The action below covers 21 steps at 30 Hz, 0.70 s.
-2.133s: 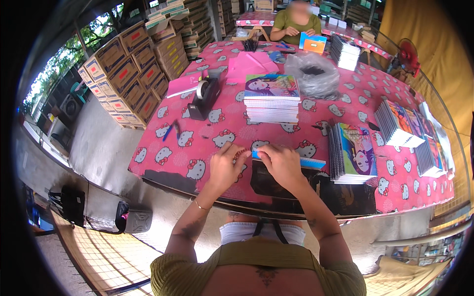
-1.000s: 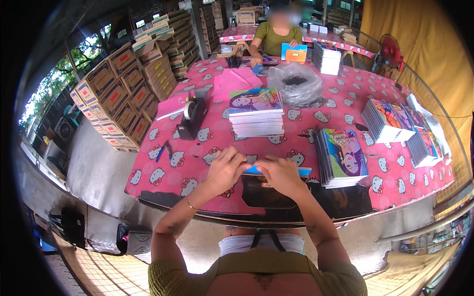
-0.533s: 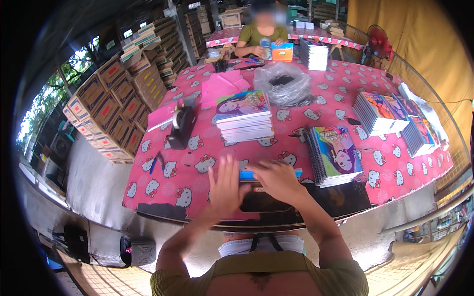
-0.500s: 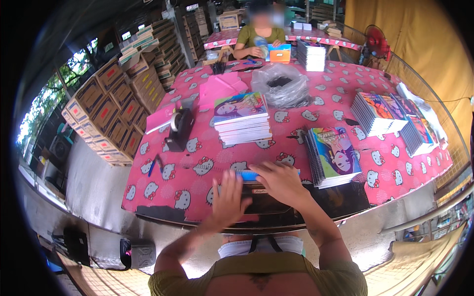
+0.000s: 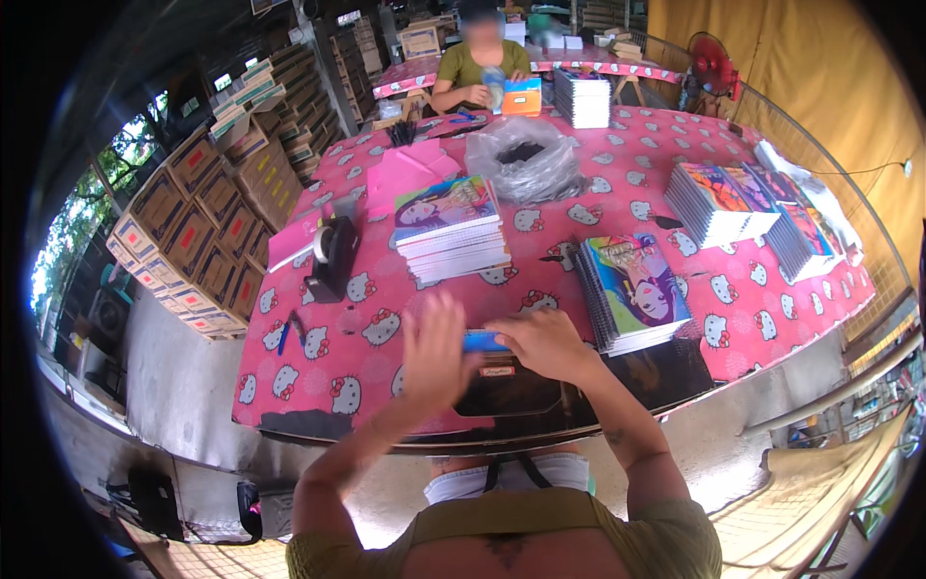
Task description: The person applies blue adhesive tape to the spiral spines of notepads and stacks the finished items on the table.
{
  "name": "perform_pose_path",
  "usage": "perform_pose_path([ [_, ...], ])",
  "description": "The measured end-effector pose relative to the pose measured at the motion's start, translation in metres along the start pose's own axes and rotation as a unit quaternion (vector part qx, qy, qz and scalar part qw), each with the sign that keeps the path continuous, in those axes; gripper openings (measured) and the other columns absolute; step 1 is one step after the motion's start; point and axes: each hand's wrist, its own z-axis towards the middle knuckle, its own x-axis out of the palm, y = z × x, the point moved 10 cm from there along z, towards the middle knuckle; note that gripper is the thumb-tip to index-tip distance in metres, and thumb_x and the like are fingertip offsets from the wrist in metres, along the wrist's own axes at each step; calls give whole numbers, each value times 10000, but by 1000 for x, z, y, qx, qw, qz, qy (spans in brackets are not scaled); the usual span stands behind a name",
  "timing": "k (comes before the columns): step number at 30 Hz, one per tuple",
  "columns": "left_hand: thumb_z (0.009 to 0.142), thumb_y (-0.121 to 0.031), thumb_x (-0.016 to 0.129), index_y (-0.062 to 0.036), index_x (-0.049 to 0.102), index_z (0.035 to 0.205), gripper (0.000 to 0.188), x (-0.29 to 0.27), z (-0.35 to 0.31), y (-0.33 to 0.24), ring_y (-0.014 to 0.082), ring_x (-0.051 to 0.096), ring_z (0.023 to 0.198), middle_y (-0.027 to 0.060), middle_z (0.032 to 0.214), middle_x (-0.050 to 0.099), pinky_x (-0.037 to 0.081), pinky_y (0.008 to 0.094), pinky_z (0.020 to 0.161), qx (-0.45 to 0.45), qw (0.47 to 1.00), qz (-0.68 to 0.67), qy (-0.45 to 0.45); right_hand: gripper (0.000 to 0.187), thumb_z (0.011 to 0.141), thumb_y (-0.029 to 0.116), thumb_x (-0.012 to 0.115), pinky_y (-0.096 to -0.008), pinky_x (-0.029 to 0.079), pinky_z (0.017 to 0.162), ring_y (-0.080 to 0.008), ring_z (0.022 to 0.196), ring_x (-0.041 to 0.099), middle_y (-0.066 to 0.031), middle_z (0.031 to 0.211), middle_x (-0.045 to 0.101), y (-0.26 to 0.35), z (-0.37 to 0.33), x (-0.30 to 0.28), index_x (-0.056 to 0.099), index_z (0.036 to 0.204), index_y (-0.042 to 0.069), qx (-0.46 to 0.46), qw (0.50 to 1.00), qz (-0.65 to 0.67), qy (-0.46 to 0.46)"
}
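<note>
At the near table edge, a narrow blue-topped thing (image 5: 483, 340) shows between my hands; most of it is covered, and I cannot make out its kind. My right hand (image 5: 546, 344) grips its right end, fingers bent over the top. My left hand (image 5: 436, 355) is raised at its left end, fingers stretched out and smeared by motion, holding nothing. Just beyond stands a stack of spiral notebooks (image 5: 451, 236) with a drawn figure on the cover. Right of my right hand lies another notebook stack (image 5: 637, 289), its black spiral binding to the left.
A black tape dispenser (image 5: 333, 261), pens (image 5: 292, 331) and pink sheets (image 5: 410, 174) lie to the left. Farther off are a clear plastic bag (image 5: 526, 164) and more notebook stacks (image 5: 719, 207). A person (image 5: 482, 68) works across the table. Cartons (image 5: 198, 222) stand at left.
My left hand has lifted and moved slightly away from me, while my right hand stays on the blue-topped thing. The whole view has shifted a little.
</note>
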Motion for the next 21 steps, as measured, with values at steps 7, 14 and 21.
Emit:
perform_pose_path([
  [7, 824, -443, 718, 103, 375, 1454, 902, 0, 6, -5, 456, 299, 1467, 325, 1531, 350, 202, 670, 1155, 21, 999, -1, -33, 247, 937, 239, 628, -485, 522, 773, -356, 841, 701, -112, 891, 736, -1, 2, 0, 673, 1169, 166, 9, 1000, 1, 21],
  [14, 852, -454, 679, 110, 364, 1463, 889, -7, 10, -8, 481, 285, 1464, 339, 1529, 341, 180, 686, 1156, 16, 998, -20, -57, 516, 912, 279, 697, -489, 512, 768, -360, 909, 686, -133, 1013, 716, -2, -5, -5, 515, 1384, 182, 21, 999, -17, -18],
  [21, 855, -506, 673, 75, 378, 1473, 898, -1, 10, -21, 473, 280, 1469, 319, 1534, 343, 161, 700, 1154, 4, 999, -1, -50, 507, 863, 65, 787, -291, 512, 888, -132, 1028, 661, -77, 1162, 712, -50, -59, 6, 581, 1326, 57, 47, 898, 417, -131],
])
